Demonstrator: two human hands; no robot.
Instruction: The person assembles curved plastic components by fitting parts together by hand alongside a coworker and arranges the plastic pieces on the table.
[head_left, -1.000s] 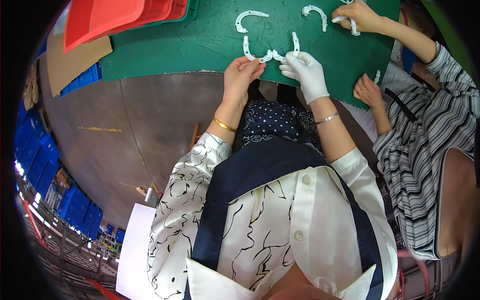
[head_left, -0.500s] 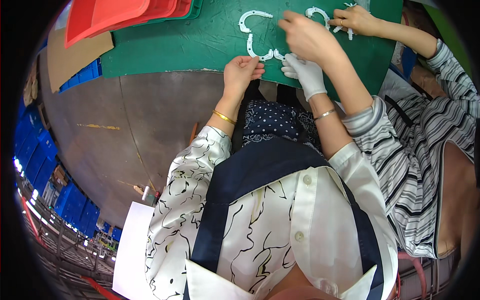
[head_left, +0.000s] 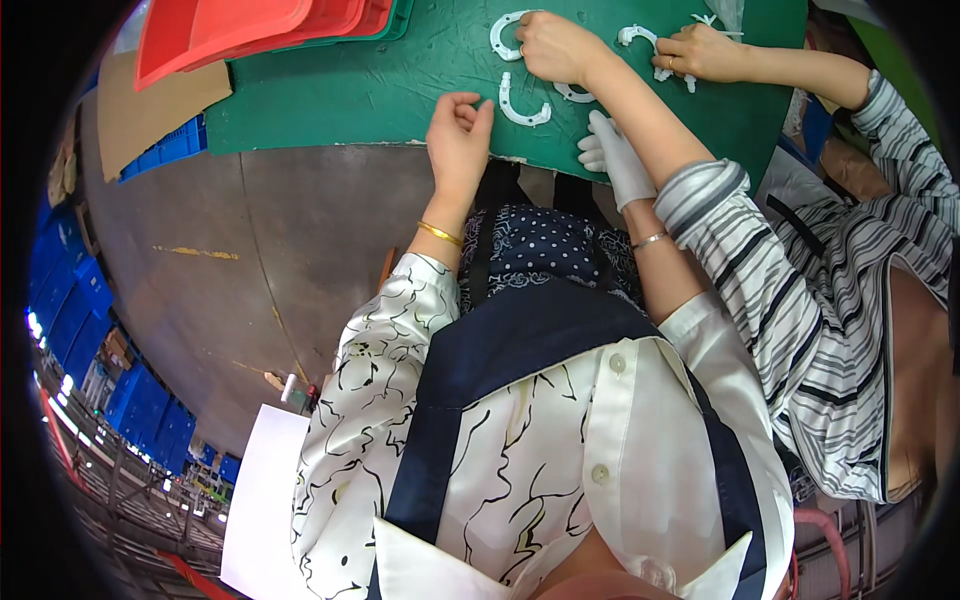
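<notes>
My bare left hand (head_left: 460,135), with a gold bangle at its wrist, hovers by the table's near edge. Its fingers are loosely curled, thumb apart, and nothing shows in them. Just right of it lies a white curved plastic piece (head_left: 522,112). My right hand (head_left: 618,160) wears a white glove and rests at the edge with fingers stretched out, holding nothing visible. A co-worker's hand (head_left: 560,48) reaches over from the right onto a second curved piece (head_left: 503,40), partly covering it. Below that hand a third curved piece (head_left: 574,95) shows only in part.
The co-worker's other hand (head_left: 700,52) touches more white plastic parts (head_left: 637,36) at the right of the green table (head_left: 330,105). Stacked red trays (head_left: 215,40) stand at the far left, beside cardboard (head_left: 160,110) and a blue crate (head_left: 170,150). The co-worker's striped sleeve (head_left: 710,200) crosses close to my right arm.
My left hand has come off the near curved piece and moved left. My gloved hand has drawn back from the third piece. The co-worker's hand has moved left onto the far piece.
</notes>
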